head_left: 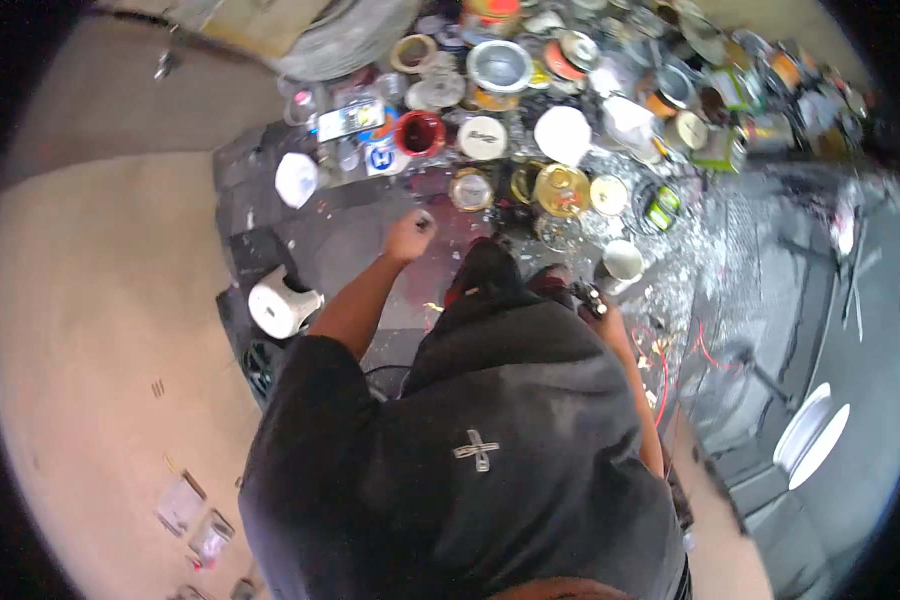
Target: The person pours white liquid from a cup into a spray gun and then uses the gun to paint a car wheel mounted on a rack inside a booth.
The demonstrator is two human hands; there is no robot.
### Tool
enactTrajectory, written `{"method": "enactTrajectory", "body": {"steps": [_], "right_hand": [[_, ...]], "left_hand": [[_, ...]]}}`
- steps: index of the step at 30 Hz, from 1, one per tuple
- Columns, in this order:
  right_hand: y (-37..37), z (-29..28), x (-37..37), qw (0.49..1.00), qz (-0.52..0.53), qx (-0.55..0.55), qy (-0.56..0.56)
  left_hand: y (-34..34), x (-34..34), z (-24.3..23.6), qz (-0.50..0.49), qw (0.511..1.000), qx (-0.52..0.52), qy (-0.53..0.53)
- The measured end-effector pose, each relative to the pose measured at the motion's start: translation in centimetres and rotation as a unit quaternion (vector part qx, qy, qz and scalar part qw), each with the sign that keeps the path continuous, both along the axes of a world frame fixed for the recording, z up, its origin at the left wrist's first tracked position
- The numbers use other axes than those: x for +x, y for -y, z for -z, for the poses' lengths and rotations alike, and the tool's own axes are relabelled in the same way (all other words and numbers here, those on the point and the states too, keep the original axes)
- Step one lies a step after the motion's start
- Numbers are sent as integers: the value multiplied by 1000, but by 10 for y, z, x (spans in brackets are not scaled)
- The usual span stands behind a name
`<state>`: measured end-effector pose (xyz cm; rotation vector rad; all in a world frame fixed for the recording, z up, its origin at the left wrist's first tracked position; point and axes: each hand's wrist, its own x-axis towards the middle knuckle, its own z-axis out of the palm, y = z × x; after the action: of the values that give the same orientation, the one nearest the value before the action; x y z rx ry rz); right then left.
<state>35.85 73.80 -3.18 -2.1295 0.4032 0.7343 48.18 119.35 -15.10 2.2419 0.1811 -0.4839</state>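
left hand (410, 236) clenched on a small dark object, raised over the dark floor mat (340, 240) | right hand (595, 305) grasping a small dark tool at the mat's right side | beyond: gold lid (562, 189), red paint can (420, 133), 1 white tub (282, 305) at the left edge | step: apparently working among opened cans; next calls for steady reach forward

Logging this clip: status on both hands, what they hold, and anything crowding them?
Left hand fisted around a small dark item. Right hand grips a small dark object, unclear what. Paint cans crowd the floor just ahead.
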Motion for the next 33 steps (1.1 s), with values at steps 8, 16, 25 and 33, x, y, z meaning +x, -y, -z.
{"method": "enactTrajectory", "body": {"steps": [8,16,25,33], "right_hand": [[-11,-2,-18,998,60,10,-4],[-4,2,-42,999,46,-17,23],[0,-14,-29,996,85,26,-13],[3,1,3,998,7,34,50]], "left_hand": [[229,114,-15,-55,989,-134,-12],[267,190,49,-107,994,7,3],[273,191,-7,-208,914,-286,-199],[261,202,-15,-205,953,-202,-95]]}}
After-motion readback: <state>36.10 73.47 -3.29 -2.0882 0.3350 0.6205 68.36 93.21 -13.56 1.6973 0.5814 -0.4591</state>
